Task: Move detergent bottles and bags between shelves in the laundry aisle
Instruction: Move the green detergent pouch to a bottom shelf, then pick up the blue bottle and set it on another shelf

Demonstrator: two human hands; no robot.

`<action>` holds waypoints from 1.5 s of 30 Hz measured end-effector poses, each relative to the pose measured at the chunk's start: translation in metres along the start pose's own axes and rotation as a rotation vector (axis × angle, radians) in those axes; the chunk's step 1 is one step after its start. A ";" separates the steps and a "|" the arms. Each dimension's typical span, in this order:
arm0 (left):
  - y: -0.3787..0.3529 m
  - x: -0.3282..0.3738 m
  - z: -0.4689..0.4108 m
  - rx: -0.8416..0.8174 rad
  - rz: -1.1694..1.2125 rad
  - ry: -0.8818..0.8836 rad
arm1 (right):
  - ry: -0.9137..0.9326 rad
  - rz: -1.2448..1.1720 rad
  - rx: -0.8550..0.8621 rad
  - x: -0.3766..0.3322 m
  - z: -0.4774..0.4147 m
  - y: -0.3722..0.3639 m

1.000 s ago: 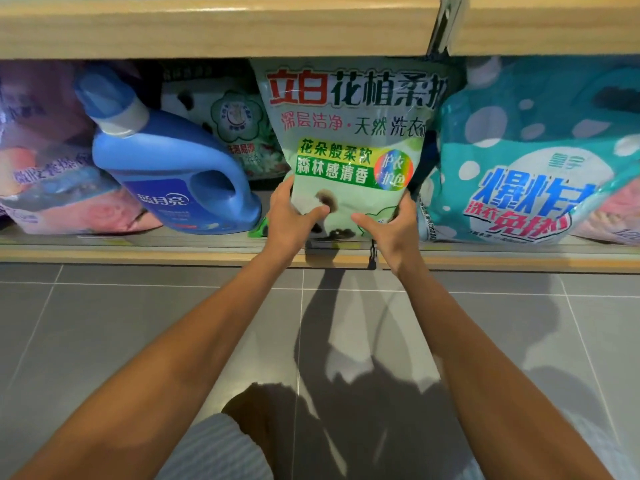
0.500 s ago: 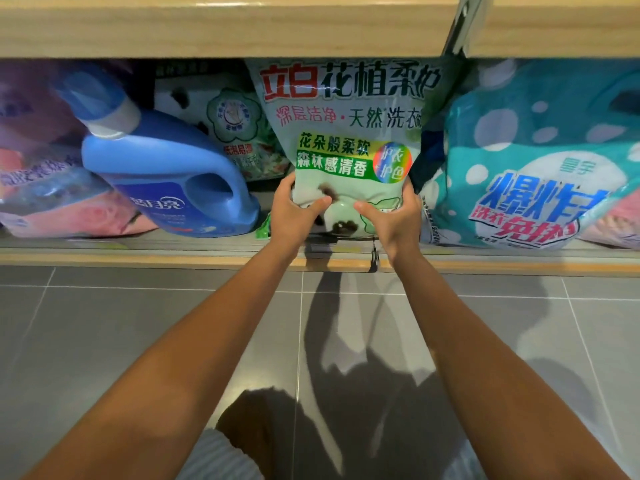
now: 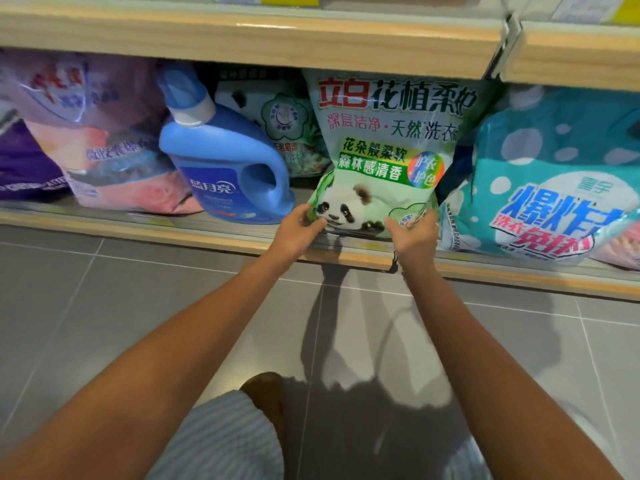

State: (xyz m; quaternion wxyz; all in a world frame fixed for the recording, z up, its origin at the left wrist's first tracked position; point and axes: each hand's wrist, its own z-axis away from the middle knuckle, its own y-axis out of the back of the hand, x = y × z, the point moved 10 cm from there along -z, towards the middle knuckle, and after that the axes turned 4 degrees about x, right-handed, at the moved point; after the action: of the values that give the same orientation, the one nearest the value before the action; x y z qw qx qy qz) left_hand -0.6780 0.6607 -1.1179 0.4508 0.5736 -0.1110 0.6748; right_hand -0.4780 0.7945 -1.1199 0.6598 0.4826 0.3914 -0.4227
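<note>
While both hands [image 3: 294, 233] [image 3: 414, 237] grip its bottom corners, the panda bag [image 3: 384, 150] now shows its panda face uncovered.

Both hands now sit farther apart on the green panda detergent bag [image 3: 388, 150]: the left hand [image 3: 298, 233] grips its lower left corner and the right hand [image 3: 414, 235] its lower right corner, where a second ago they pinched close together at its bottom middle. The panda face printed on the bag, covered before, now shows in full between the two hands.
</note>
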 end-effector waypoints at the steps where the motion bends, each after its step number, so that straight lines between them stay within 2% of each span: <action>1: 0.008 -0.010 0.003 0.005 -0.023 0.031 | -0.051 -0.035 0.011 0.004 0.010 -0.003; 3: 0.028 -0.025 0.010 0.037 -0.049 0.066 | -0.140 -0.062 -0.059 0.008 0.032 -0.023; 6: 0.071 -0.041 0.017 0.170 -0.033 0.082 | -0.175 -0.012 -0.318 0.004 0.064 -0.075; 10: 0.142 -0.063 0.027 0.414 0.086 0.109 | -0.036 0.048 -0.503 -0.026 0.088 -0.133; 13: 0.181 -0.065 0.023 0.480 0.114 0.049 | 0.094 0.068 -0.562 -0.049 0.094 -0.167; 17: 0.206 -0.057 -0.005 0.413 0.187 -0.044 | 0.231 0.084 -0.546 -0.073 0.090 -0.204; 22: 0.206 -0.049 -0.049 0.220 0.276 -0.118 | 0.326 0.102 -0.390 -0.076 0.069 -0.220; 26: 0.203 -0.043 -0.075 0.118 0.203 -0.222 | 0.319 0.066 -0.443 -0.068 0.055 -0.237; 29: 0.202 -0.047 -0.091 0.109 0.216 -0.220 | 0.317 0.057 -0.458 -0.067 0.049 -0.248; 35: 0.207 -0.046 -0.086 0.152 0.219 -0.226 | 0.333 0.003 -0.369 -0.073 0.045 -0.249; 41: 0.208 -0.038 -0.077 0.081 0.166 -0.243 | 0.389 0.012 -0.459 -0.076 0.050 -0.238; 45: 0.210 -0.025 -0.079 0.057 0.129 -0.233 | 0.339 -0.027 -0.536 -0.082 0.047 -0.235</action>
State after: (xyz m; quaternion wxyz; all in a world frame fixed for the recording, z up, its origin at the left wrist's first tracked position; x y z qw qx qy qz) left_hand -0.8874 0.5821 -1.0880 0.3740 0.6524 -0.1804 0.6340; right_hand -0.7203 0.7225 -1.1056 0.6831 0.3499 0.5995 -0.2270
